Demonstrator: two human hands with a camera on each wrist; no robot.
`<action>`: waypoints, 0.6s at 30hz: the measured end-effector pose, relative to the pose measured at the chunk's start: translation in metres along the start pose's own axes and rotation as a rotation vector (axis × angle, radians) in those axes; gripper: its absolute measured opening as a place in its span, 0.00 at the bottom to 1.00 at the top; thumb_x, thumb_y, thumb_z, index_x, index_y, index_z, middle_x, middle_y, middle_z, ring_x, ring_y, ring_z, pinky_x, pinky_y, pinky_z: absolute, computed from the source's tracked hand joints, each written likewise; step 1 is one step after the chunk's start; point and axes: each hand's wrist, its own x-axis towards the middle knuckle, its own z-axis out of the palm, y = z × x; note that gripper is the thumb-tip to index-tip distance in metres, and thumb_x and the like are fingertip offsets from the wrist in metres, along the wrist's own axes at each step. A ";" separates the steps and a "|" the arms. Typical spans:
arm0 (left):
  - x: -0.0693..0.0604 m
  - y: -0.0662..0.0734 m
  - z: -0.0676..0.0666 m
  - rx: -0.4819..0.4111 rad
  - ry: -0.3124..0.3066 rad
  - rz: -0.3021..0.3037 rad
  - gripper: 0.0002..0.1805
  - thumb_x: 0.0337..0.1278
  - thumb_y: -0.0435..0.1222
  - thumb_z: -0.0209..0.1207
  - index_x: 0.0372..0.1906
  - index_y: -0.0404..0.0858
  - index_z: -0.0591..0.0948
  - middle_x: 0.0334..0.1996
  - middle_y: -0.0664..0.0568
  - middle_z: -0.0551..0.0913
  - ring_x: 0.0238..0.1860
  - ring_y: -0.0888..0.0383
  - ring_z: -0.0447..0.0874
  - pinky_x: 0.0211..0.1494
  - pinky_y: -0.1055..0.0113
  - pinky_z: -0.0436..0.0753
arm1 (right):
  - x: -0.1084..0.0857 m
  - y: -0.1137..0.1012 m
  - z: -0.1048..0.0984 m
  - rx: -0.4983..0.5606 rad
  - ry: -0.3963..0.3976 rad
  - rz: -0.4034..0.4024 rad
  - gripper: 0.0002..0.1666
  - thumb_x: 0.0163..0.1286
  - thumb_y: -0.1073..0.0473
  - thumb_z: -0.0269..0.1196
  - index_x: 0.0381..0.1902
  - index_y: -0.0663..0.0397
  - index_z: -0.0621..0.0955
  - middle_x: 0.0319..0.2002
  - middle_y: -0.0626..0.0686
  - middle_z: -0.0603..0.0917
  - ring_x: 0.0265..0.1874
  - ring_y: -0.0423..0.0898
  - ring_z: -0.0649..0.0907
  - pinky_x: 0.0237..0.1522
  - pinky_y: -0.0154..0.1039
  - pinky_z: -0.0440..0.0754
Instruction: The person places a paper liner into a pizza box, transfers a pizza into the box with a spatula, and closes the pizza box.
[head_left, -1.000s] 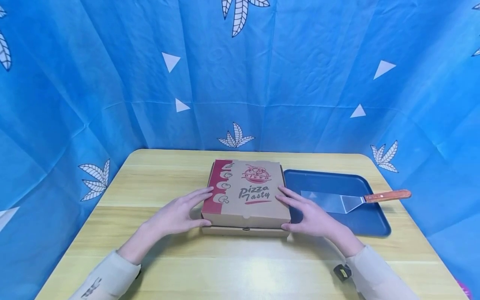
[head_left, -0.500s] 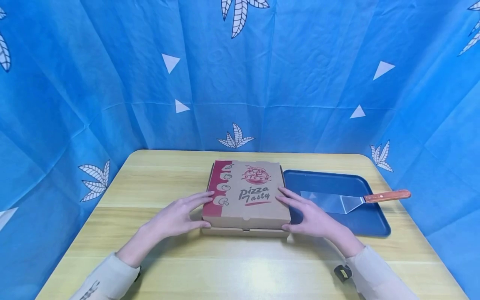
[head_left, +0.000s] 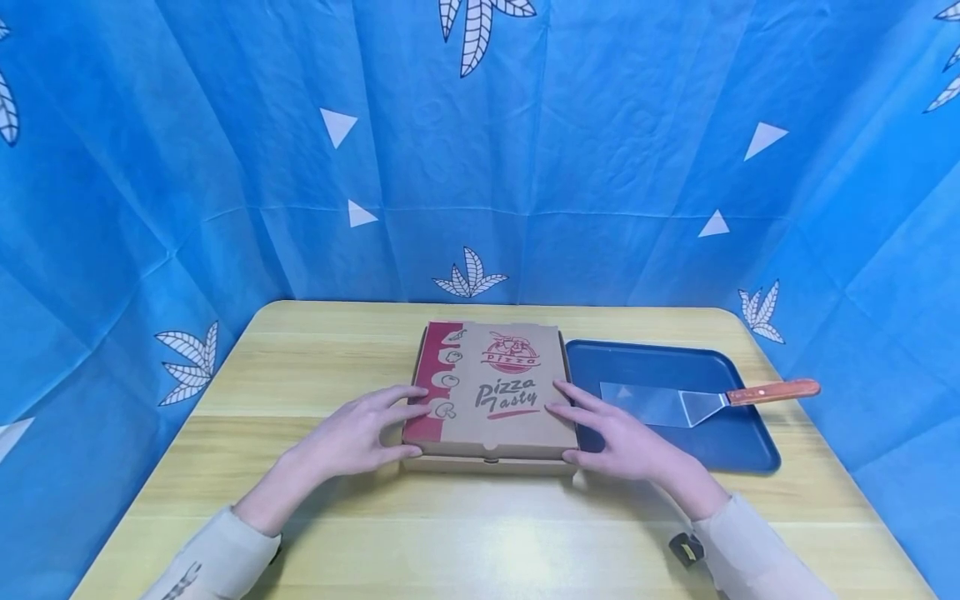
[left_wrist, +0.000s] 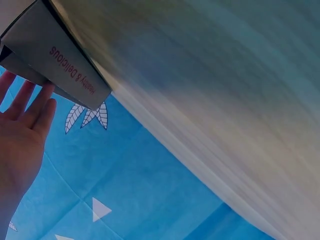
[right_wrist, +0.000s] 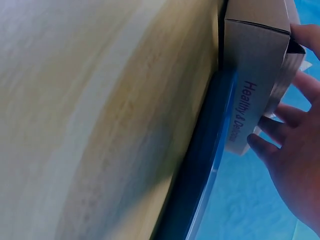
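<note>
A cardboard pizza box (head_left: 517, 433) with a red printed strip lies flat in the head view. Its lid is down, with a thin gap above the front wall. My left hand (head_left: 356, 429) touches the lid's left side, the thumb at the front corner and fingertips on the top. In the left wrist view the left hand's fingers (left_wrist: 37, 107) look fairly straight beside the box wall. My right hand (head_left: 618, 433) mirrors this on the right, with spread fingers (right_wrist: 292, 115) touching the lid in the right wrist view. The box's inside is hidden.
To the right of the box a dark blue tray (head_left: 720, 450) lies against it. Across the tray rests a spatula (head_left: 772, 392), its wooden handle sticking out over the right rim. A blue patterned cloth (head_left: 600, 150) hangs behind the wooden table (head_left: 337, 542).
The lid's front edge has dropped and less of its front flap shows. Both hands have shifted slightly down with it. The tray and spatula have stayed put.
</note>
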 end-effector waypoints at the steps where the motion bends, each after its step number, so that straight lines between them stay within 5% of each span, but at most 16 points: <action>1: 0.000 0.000 0.000 0.001 0.001 0.000 0.38 0.57 0.59 0.70 0.71 0.49 0.79 0.74 0.50 0.72 0.73 0.44 0.72 0.71 0.44 0.76 | 0.000 0.000 0.000 -0.009 0.001 0.001 0.43 0.65 0.48 0.73 0.75 0.51 0.73 0.81 0.61 0.58 0.75 0.65 0.67 0.70 0.66 0.69; 9: -0.001 -0.002 0.004 -0.005 0.012 0.013 0.40 0.56 0.63 0.68 0.69 0.48 0.80 0.74 0.50 0.72 0.75 0.44 0.69 0.73 0.43 0.72 | -0.003 -0.003 0.001 -0.039 0.009 0.026 0.46 0.59 0.42 0.76 0.73 0.48 0.76 0.80 0.58 0.62 0.77 0.66 0.63 0.69 0.71 0.66; 18: -0.001 0.000 0.008 -0.025 -0.043 -0.026 0.40 0.55 0.63 0.69 0.69 0.48 0.80 0.75 0.52 0.70 0.71 0.45 0.74 0.70 0.45 0.77 | -0.003 -0.002 0.003 -0.054 -0.016 0.037 0.45 0.60 0.41 0.76 0.72 0.49 0.77 0.80 0.57 0.63 0.76 0.65 0.65 0.71 0.68 0.66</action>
